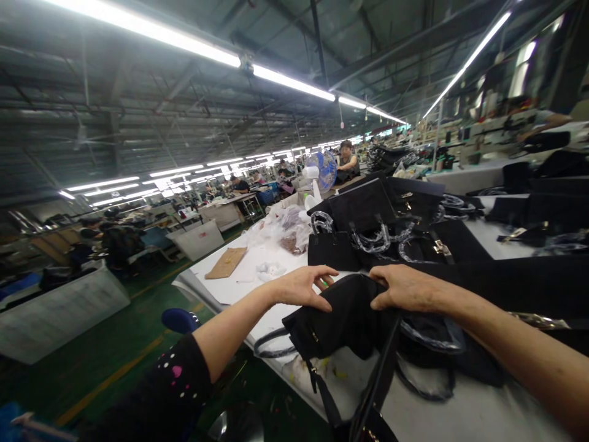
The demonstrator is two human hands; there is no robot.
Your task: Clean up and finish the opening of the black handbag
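Note:
A black handbag [343, 322] lies tilted on the near side of the white table, its fabric creased between my two hands. My left hand [301, 287] has its thumb on the bag's near face and its fingers curved round the far edge. With thumb and fingers, my right hand [400, 288] grips the bag's upper right edge. A dark handle loop [275, 344] sticks out at the bag's left, and a black strap [380, 374] hangs down toward me. Beside my right wrist are plastic-wrapped handles [432, 337] of another black bag.
Several black bags [363, 205] with wrapped handles crowd the table's far and right sides. Clear plastic bags [280, 227], brown cardboard [226, 263] and a blue fan [324, 172] are farther off. A blue stool [180, 320] stands by the left table edge. Another person [348, 161] sits beyond the fan.

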